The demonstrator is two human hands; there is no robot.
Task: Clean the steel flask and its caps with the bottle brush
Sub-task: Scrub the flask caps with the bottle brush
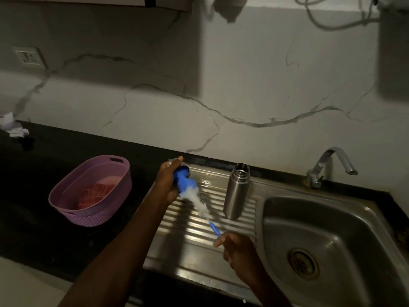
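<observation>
Head: left hand (166,182) grips cap (184,176) (blue).

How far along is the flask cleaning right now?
Done: the steel flask stands open on the drainboard, caps off. In hand: the left hand holds a blue cap while the right hand works the bottle brush into it. Left: whether the flask is scrubbed cannot be told; no water runs from the tap.

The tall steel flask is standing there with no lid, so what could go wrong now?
The open silver steel flask stands upright on the ribbed steel drainboard, close to the scrubbing, so a swing of the white-bristled blue bottle brush might topple it. The left hand grips the soapy blue cap, which could slip. The right hand holds only the handle's end, so control may be weak.
</observation>
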